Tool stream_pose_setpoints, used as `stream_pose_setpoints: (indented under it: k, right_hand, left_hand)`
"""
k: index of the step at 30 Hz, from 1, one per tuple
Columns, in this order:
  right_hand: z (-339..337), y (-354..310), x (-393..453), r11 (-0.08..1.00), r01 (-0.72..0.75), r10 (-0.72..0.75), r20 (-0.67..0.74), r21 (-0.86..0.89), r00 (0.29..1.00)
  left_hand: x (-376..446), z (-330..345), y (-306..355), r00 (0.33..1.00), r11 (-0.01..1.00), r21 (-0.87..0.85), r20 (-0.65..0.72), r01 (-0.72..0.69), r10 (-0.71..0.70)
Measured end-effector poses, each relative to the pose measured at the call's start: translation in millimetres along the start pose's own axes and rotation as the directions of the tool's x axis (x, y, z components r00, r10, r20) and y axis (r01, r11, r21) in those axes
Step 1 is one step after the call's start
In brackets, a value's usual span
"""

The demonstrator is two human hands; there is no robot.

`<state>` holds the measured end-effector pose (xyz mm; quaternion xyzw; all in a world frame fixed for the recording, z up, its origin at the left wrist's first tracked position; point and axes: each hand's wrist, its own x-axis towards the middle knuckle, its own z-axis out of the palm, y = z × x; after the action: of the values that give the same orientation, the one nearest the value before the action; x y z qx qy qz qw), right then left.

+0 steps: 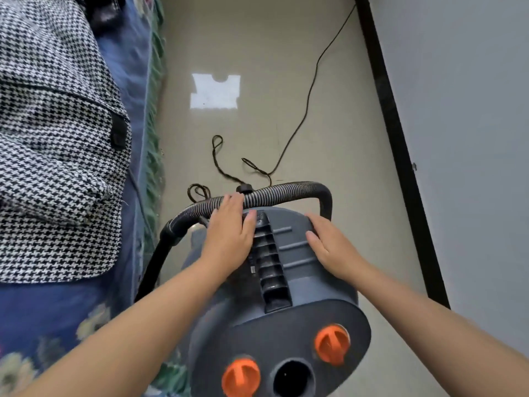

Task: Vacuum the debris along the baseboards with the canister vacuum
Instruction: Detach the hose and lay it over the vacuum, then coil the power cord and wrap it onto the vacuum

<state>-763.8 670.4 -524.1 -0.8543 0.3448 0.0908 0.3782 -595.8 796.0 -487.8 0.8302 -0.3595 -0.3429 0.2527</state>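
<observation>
The round dark grey plastic canister vacuum (286, 282) with 2 orange knobs sits on the beige floor between a blue floral bedspread (57, 310) and the black baseboard (400, 153). Its ribbed grey hose (274, 191) arcs over the far edge. The left hand (229, 239) and right hand (329, 247) lie flat, fingers spread, on the lid, probably steadying or repositioning it.

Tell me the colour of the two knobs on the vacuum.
Orange knobs, best seen in the head view.
</observation>
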Motion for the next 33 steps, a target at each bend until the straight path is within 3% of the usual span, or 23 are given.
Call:
stream_pose_setpoints:
  k: [2,4,6,8,14,19,23,28,33]
  right_hand:
    - [4.5,11.6,-21.7,0.998,-0.064,0.064,-0.001,0.005,0.998]
    - [5.0,21.6,-40.3,0.996,-0.090,0.090,0.023,-0.015,0.996]
    - [0.7,31.3,-55.4,0.989,-0.066,0.071,0.029,-0.128,0.997]
    - [-12.7,44.5,-65.2,0.965,-0.070,0.069,-0.012,-0.252,0.998]
    - [-111.5,97.3,-91.7,0.966,-0.092,0.031,-0.247,-0.242,0.969]
    - [-238.6,163.2,-140.0,0.964,-0.035,-0.067,-0.369,-0.263,0.927]
    - [-324.4,212.8,-161.6,0.963,-0.095,-0.021,-0.422,-0.252,0.906]
    - [-390.9,232.3,-143.7,0.947,-0.137,0.003,-0.416,-0.291,0.909]
    - [-454.2,220.4,-68.1,0.938,-0.166,0.011,-0.451,-0.305,0.893]
  left_hand:
    - [-22.1,17.1,19.1,1.000,0.999,0.053,0.027,0.002,-0.003]
    - [-36.8,34.9,31.1,0.997,0.975,0.214,0.037,0.063,-0.073]
    - [-42.8,45.6,41.9,0.995,0.888,0.453,0.010,0.085,-0.100]
    - [-41.5,53.5,58.0,0.999,0.818,0.575,-0.001,0.039,-0.047]
    - [-21.0,104.5,162.4,0.991,0.736,0.671,-0.007,-0.097,0.137]
    - [-1.6,173.4,295.8,0.987,0.787,0.615,-0.091,-0.052,0.136]
    - [22.4,206.7,380.9,0.966,0.767,0.633,-0.117,-0.106,0.229]
    - [68.9,195.9,461.3,0.931,0.717,0.684,-0.160,-0.135,0.328]
    - [138.1,156.2,505.5,0.916,0.702,0.704,-0.206,-0.107,0.345]
